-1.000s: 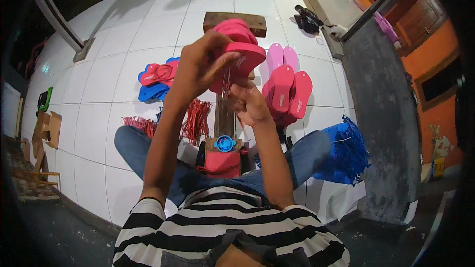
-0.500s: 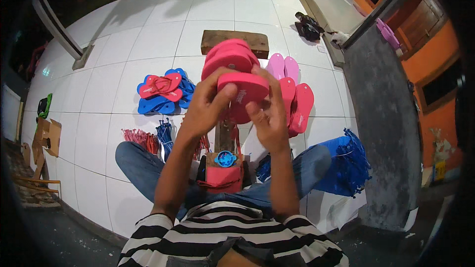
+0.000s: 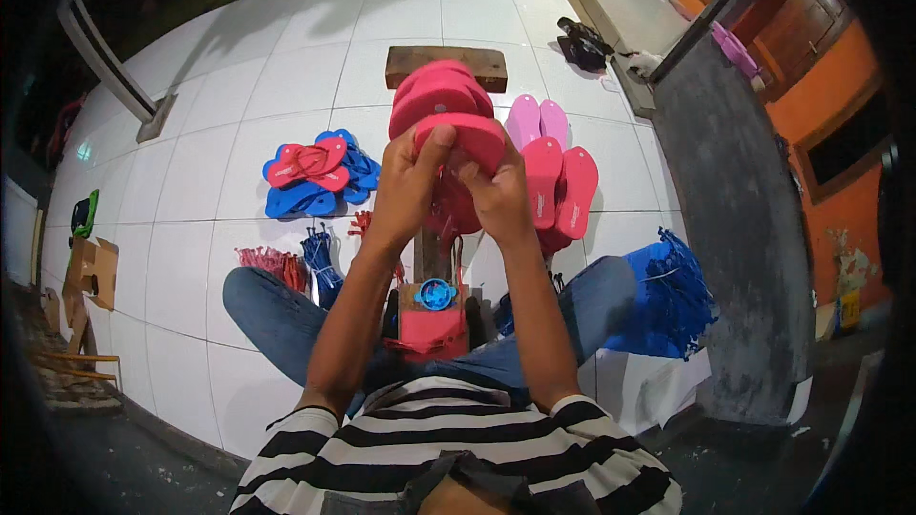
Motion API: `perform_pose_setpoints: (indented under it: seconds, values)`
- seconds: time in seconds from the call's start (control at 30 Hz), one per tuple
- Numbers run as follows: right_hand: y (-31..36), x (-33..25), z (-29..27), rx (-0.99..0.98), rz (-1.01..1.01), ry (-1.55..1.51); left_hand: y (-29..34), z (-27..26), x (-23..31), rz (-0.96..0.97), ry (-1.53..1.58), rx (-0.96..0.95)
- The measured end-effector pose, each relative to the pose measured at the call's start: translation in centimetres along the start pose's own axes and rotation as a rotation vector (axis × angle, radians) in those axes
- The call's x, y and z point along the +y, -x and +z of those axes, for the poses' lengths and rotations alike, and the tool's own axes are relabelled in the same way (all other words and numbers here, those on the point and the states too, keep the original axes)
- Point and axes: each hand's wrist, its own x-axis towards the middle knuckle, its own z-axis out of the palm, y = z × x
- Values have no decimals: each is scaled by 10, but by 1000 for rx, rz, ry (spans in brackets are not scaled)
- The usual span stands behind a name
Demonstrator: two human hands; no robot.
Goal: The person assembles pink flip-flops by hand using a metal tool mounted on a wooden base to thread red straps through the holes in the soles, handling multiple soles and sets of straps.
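My left hand and my right hand both grip a pinkish-red flip-flop sole, thumbs pressed on its upper face. The fingers curl out of sight behind it. Just beyond lies a stack of matching soles, partly covered by the held one. Below my hands, a small blue dish with blue bits in it sits on a wooden stand. Nearer to me on that stand is a red piece with a red strap across it.
Finished red and blue flip-flops lie to the left. Pink soles and red soles lie to the right. Bundles of straps, red and blue, flank my knees. A wooden block stands beyond the stack.
The held sole has moved a little away from me and tilted. My hands have drawn closer together on it, the thumbs now nearer each other.
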Motion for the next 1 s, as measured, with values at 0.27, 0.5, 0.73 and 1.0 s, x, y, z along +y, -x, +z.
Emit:
perform_pose_setpoints:
  seconds: [0.27, 0.5, 0.73, 1.0]
  values:
    - [41, -9, 11, 189, 51, 73, 37, 14, 9, -117, -77, 85]
    - [55, -10, 16, 54, -48, -3, 60, 5, 14, 12, -269, 108]
    - [48, 5, 12, 80, -47, -116, 41, -1, 1, 35, -263, 21]
    - [48, -17, 20, 193, 2, 129, 61, 11, 23, 34, -196, 107]
